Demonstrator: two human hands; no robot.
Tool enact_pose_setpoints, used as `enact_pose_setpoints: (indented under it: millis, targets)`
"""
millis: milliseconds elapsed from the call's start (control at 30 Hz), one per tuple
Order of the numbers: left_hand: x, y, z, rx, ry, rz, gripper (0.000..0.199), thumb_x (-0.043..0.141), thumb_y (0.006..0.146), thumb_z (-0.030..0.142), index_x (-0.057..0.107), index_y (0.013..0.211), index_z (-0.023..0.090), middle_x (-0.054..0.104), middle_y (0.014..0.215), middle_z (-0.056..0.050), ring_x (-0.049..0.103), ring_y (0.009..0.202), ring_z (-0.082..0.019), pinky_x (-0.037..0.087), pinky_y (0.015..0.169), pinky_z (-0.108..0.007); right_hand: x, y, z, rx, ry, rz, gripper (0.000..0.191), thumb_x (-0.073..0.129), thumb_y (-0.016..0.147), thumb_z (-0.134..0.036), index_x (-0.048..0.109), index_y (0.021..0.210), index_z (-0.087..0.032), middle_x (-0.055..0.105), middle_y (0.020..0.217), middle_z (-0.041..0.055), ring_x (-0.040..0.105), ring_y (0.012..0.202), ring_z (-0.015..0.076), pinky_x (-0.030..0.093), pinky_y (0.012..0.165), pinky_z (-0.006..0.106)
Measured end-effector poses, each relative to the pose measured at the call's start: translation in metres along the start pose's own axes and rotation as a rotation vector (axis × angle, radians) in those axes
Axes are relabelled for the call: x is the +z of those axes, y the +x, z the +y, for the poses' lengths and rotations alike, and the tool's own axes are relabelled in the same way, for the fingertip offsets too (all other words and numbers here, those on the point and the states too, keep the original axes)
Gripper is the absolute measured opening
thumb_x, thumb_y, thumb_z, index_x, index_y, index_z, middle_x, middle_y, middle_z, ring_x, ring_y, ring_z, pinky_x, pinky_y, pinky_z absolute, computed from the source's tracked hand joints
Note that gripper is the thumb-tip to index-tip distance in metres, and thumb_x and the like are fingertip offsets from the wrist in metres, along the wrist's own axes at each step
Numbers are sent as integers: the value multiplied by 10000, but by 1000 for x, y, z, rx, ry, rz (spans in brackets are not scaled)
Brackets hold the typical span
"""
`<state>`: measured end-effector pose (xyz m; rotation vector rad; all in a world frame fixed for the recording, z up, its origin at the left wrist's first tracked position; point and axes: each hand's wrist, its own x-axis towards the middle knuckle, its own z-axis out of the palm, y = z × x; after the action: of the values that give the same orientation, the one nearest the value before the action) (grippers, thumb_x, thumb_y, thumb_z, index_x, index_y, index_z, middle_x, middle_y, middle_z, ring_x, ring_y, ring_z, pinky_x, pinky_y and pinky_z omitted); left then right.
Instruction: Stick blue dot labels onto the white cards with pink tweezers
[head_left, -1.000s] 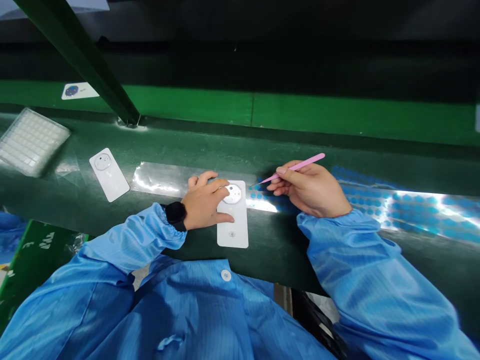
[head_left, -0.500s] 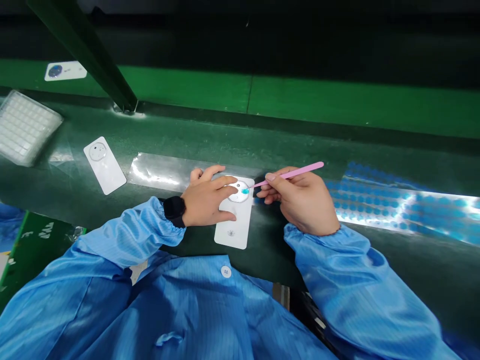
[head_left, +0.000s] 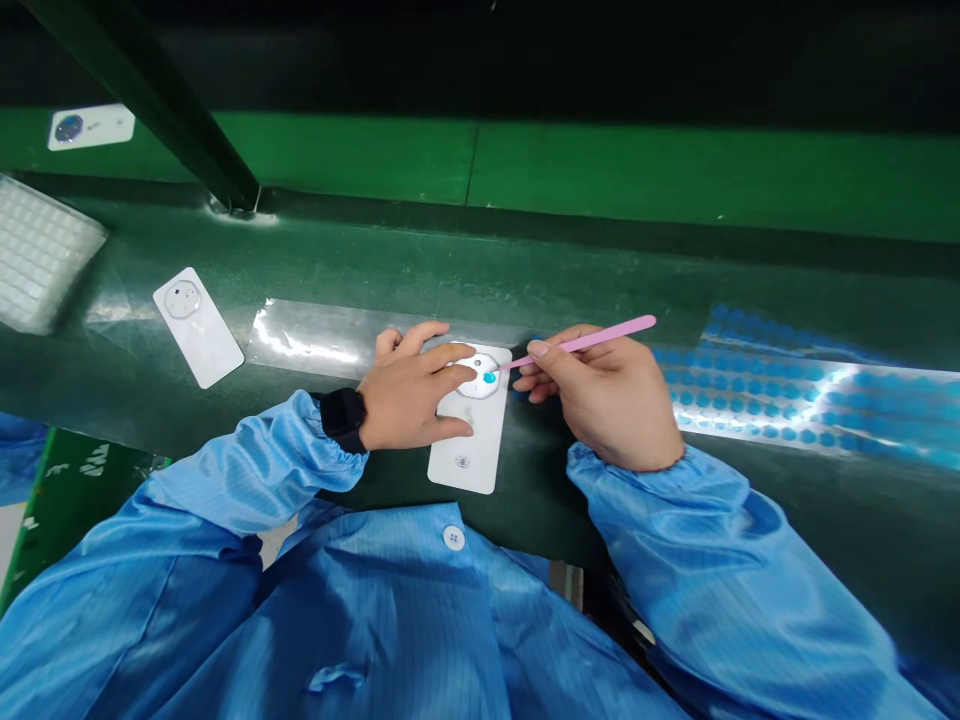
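Observation:
My left hand (head_left: 409,395) lies over the upper part of a white rectangular card (head_left: 466,450), its fingers steadying the card near a round disc (head_left: 478,375). My right hand (head_left: 600,395) grips pink tweezers (head_left: 589,342), and their tip reaches the disc. A small blue dot (head_left: 489,377) sits at that tip, on the disc's right side. I cannot tell whether the tweezers still hold it. A second white card (head_left: 198,327) with a round disc lies apart to the left.
A sheet of blue dots (head_left: 772,395) lies on the green bench (head_left: 570,270) to the right, and a shiny clear film strip (head_left: 322,340) to the left of the card. A white grid tray (head_left: 37,255) sits far left, beneath a dark green beam (head_left: 142,95).
The tweezers' tip has moved left from beside the card onto the disc, bringing the blue dot there. My head view has shifted slightly, moving the bench upward and left.

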<state>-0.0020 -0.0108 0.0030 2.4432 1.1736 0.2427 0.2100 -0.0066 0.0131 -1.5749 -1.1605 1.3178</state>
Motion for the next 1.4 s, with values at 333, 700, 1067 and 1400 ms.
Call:
enact_pose_setpoints:
  millis: [333, 700, 1067, 1400]
  targets:
    - [0, 0, 0, 10, 40, 7, 551, 758, 712, 536, 643, 1174, 259, 592, 1348, -84, 351, 1322, -400, 248, 905, -521, 2, -3, 2, -30, 13, 25, 358, 768, 750, -507, 616, 714, -184, 665, 609, 40, 622, 499, 160, 498, 423, 241]
    - [0, -1, -1, 14, 70, 2, 561, 736, 725, 561, 638, 1186, 256, 584, 1359, -76, 341, 1328, -388, 254, 886, -514, 2, -8, -1, -96, -62, 65, 310, 764, 765, -463, 641, 696, -186, 674, 607, 41, 614, 469, 158, 494, 403, 244]
    - [0, -1, -1, 11, 69, -1, 557, 731, 725, 563, 643, 1186, 265, 585, 1349, -86, 340, 1316, -399, 256, 891, -517, 0, -6, 3, -57, 33, 11, 353, 774, 757, -510, 634, 704, -190, 667, 608, 42, 605, 482, 159, 475, 417, 255]
    - [-1, 0, 0, 12, 69, 8, 546, 753, 714, 536, 640, 1180, 274, 592, 1349, -73, 352, 1322, -392, 255, 879, -511, -1, -1, 5, -16, 32, -17, 312, 766, 772, -458, 629, 726, -181, 674, 637, 46, 623, 509, 163, 464, 407, 241]
